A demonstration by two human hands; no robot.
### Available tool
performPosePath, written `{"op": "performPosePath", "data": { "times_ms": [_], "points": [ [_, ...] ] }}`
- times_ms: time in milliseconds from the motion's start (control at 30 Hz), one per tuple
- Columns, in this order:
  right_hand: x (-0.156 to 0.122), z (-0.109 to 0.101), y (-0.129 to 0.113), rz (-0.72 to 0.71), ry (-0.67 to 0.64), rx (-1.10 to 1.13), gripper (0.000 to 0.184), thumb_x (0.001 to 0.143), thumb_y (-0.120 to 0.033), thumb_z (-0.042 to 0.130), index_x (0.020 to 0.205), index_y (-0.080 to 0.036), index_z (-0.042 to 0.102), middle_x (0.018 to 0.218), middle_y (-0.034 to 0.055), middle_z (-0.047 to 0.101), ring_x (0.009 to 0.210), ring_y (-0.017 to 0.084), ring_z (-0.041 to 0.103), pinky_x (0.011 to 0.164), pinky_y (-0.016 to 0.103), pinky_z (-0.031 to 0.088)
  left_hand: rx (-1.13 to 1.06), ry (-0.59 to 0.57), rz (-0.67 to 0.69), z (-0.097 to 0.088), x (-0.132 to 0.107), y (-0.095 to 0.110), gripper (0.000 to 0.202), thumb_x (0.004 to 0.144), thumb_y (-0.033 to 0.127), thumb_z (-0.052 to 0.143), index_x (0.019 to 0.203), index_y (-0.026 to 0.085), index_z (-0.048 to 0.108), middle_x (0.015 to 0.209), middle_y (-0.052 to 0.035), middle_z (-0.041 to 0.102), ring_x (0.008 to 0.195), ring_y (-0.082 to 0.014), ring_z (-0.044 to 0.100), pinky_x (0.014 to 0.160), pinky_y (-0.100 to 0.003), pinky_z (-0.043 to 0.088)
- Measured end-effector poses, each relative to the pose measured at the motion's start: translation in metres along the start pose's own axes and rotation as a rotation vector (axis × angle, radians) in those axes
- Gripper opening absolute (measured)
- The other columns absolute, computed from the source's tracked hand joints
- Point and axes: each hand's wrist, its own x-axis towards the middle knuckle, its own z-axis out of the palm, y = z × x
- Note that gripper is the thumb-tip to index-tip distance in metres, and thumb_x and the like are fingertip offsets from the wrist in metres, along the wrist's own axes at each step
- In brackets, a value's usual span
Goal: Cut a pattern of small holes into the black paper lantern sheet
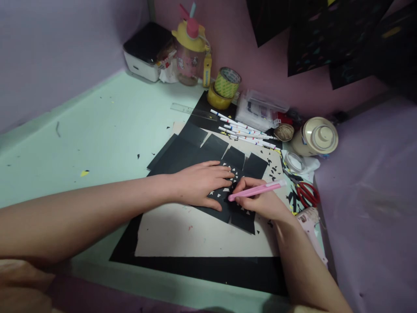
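The left hand (198,182) lies palm down on the black paper (195,150). Its forearm comes in from 9 o'clock, low over the table (107,130). The fingers are stretched out flat and close together, pointing to 3 o'clock, with the thumb set a little apart on the near side.

The right hand (260,202) comes up from 5 o'clock with the wrist bent inward. Its fingers are curled, pinching a pink pen-shaped tool (257,189). The tool's tip touches the paper just beside the left fingertips, among small triangular cut-outs, and its other end points to 3 o'clock.

The paper rests on a beige board (195,230) at the middle of the table. White markers (244,130) lie at 1 o'clock from the hands, and red-handled scissors (308,193) at 3 o'clock.
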Motion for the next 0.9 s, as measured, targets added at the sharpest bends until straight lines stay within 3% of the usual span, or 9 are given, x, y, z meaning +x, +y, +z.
{"op": "performPosePath", "data": {
  "times_ms": [800,900],
  "points": [
    [0.0009,0.0002,0.0043,-0.035,0.021,0.029,0.003,0.068,-0.017,0.063,0.069,-0.017,0.06,0.065,-0.0014,0.064,0.054,0.01,0.051,0.048,0.02,0.037,-0.016,0.018,0.003,0.0004,-0.0006,0.0004,0.062,0.082,0.055,0.064,0.13,0.018,0.055,0.143,-0.011,0.049,0.139,-0.0259,0.035,0.118,-0.042,0.016],
    [-0.0034,-0.0018,0.0047,-0.092,0.109,0.017,0.006,0.072,-0.022,0.065,0.07,-0.019,0.06,0.065,-0.0015,0.063,0.056,0.011,0.052,0.05,0.021,0.039,-0.014,0.014,-0.008,0.0004,-0.0006,0.0011,0.061,0.082,0.056,0.064,0.129,0.018,0.055,0.144,-0.0106,0.049,0.14,-0.0251,0.034,0.118,-0.041,0.015]
  ]
}}
